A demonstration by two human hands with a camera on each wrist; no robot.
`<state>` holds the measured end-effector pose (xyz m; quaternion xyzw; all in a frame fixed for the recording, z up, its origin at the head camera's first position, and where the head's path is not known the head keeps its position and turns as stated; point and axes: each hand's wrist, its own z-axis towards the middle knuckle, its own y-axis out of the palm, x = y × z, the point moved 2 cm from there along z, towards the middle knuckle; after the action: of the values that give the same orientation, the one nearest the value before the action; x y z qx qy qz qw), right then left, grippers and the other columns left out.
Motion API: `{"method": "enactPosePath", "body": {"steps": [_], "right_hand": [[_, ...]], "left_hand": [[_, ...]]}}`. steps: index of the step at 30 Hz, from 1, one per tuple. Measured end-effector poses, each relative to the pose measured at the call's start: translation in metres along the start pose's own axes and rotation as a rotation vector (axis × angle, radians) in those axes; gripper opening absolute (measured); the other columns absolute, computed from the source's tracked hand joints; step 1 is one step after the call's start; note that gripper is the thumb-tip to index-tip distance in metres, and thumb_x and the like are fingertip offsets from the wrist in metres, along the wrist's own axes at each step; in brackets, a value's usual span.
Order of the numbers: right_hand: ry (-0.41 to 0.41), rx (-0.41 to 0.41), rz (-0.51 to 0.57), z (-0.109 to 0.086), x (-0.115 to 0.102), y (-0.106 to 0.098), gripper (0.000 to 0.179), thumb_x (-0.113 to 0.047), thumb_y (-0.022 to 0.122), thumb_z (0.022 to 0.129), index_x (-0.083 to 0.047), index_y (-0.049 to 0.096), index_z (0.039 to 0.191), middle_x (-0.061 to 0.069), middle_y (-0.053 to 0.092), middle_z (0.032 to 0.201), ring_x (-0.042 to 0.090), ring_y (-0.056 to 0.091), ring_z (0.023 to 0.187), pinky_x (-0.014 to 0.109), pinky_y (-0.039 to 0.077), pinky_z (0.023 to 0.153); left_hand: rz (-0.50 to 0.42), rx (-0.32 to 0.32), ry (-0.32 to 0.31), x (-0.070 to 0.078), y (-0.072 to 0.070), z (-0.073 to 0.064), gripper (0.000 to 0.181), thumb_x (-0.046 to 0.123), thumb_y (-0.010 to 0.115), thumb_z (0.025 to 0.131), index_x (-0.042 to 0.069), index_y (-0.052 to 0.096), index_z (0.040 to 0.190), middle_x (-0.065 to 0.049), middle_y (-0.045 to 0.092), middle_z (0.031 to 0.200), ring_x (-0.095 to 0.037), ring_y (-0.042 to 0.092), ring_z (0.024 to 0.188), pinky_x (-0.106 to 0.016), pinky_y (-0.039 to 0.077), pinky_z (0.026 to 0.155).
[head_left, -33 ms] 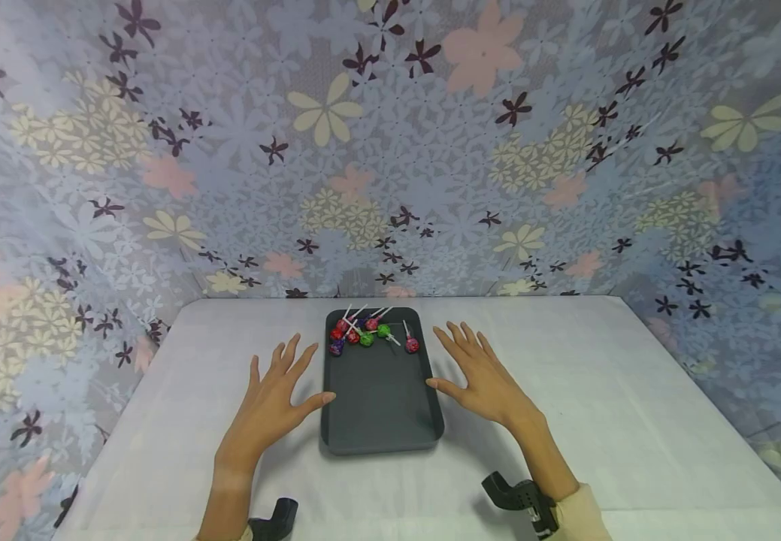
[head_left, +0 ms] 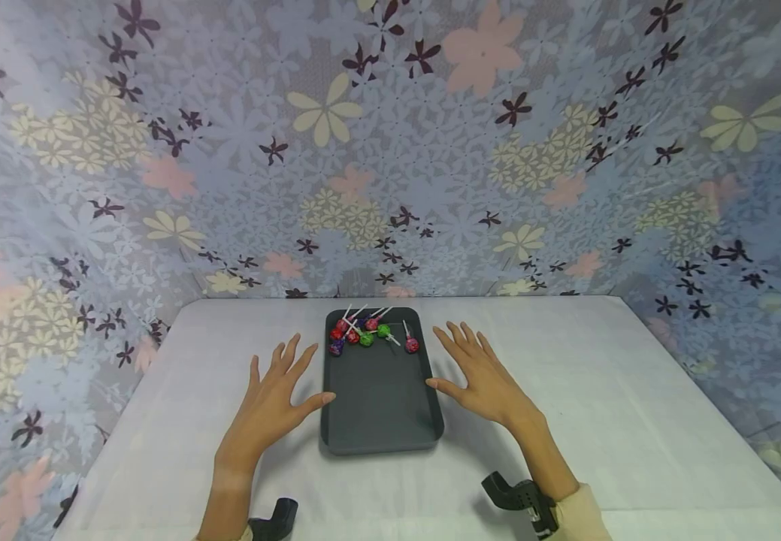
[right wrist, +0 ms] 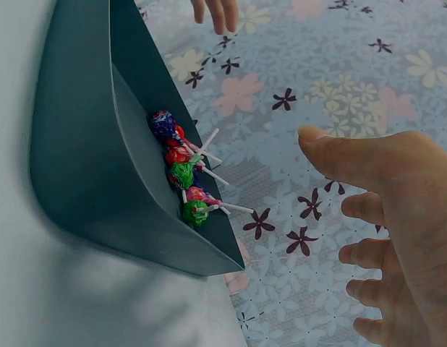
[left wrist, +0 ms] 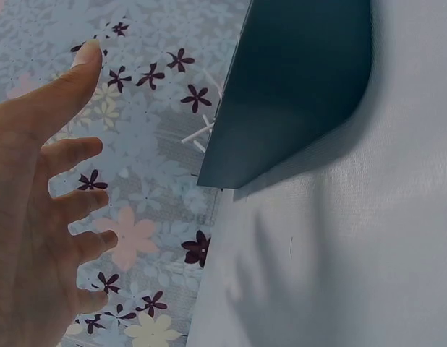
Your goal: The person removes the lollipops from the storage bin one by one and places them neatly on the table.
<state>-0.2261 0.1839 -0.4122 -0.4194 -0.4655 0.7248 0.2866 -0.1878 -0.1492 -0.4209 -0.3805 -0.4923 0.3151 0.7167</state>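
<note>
A dark grey rectangular tray (head_left: 383, 398) lies between my two hands in the head view. Several wrapped lollipops, among them a purple one (head_left: 336, 348), a red one (head_left: 336, 333) and a green one (head_left: 366, 339), cluster at its far left end. One pink lollipop (head_left: 412, 345) sits apart near the far right corner. My left hand (head_left: 271, 409) is held over the left side with fingers spread, its thumb tip overlapping the rim. On the other side my right hand (head_left: 488, 379) has its fingers spread too, thumb pointing at the right rim. Both hold nothing.
A white cloth-covered table (head_left: 600, 391) carries the tray. Behind and at both sides rises a flower-patterned covering (head_left: 390, 165). Dark camera mounts are strapped to the left wrist (head_left: 275, 520) and the right wrist (head_left: 525, 497). The tray's wall (left wrist: 303, 79) stands up in the left wrist view.
</note>
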Motion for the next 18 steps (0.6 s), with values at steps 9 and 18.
{"method": "enactPosePath", "body": {"steps": [9, 18], "right_hand": [[-0.028, 0.012, 0.01, 0.002, 0.002, 0.001, 0.083, -0.056, 0.059, 0.091, -0.018, 0.024, 0.157, 0.015, 0.024, 0.161, 0.036, 0.015, 0.15, 0.055, 0.01, 0.12], [-0.054, 0.004, 0.107, 0.022, 0.003, 0.003, 0.076, -0.046, 0.065, 0.092, -0.013, 0.034, 0.153, 0.011, 0.04, 0.154, 0.032, 0.041, 0.139, 0.054, 0.039, 0.108]], "left_hand": [[-0.097, -0.206, -0.078, -0.001, 0.01, 0.0, 0.088, 0.062, 0.062, 0.086, 0.018, 0.029, 0.155, -0.019, 0.015, 0.162, -0.047, 0.016, 0.146, -0.07, 0.006, 0.113], [-0.228, -0.386, -0.094, 0.0, 0.022, 0.003, 0.095, 0.053, 0.075, 0.08, 0.015, 0.031, 0.154, -0.02, 0.022, 0.16, -0.048, 0.016, 0.146, -0.073, 0.01, 0.11]]}}
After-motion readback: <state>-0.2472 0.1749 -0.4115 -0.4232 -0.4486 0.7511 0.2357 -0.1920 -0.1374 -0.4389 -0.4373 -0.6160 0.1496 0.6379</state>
